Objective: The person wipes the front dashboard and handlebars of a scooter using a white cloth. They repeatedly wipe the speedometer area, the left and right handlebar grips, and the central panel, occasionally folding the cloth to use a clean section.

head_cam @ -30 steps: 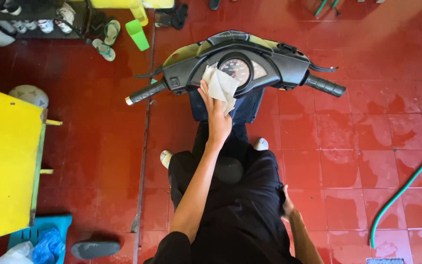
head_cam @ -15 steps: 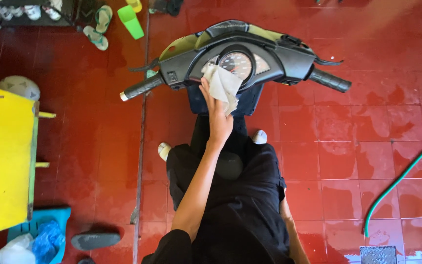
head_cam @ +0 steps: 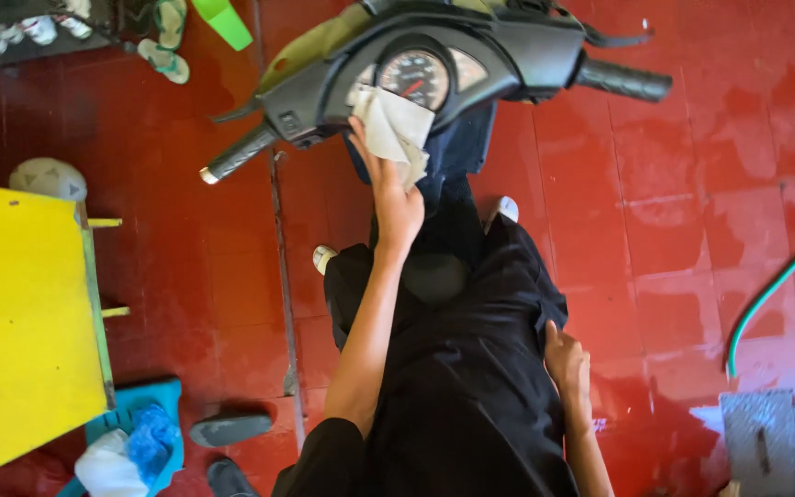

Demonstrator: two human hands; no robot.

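I sit on a black scooter in black trousers. My left hand [head_cam: 396, 207] reaches forward and presses a white cloth [head_cam: 397, 129] against the dashboard, just below and left of the round speedometer [head_cam: 416, 78]. The cloth covers part of the panel and hangs over its lower edge. My right hand [head_cam: 565, 362] rests on my right thigh, fingers loosely curled, holding nothing. The left handlebar grip [head_cam: 236, 154] points down-left and the right grip [head_cam: 623, 81] sticks out to the right.
The wet red tile floor [head_cam: 692, 230] surrounds the scooter. A yellow table [head_cam: 20, 322] stands on the left, a blue basin [head_cam: 140, 433] with rags and a dark slipper [head_cam: 230, 428] below it. A green hose [head_cam: 775, 285] curves at the right. Sandals [head_cam: 163, 60] lie top left.
The view has shifted, so the scooter now sits higher and more skewed in the frame. My left hand has slid the cloth slightly down below the speedometer. My right hand stays on my thigh.
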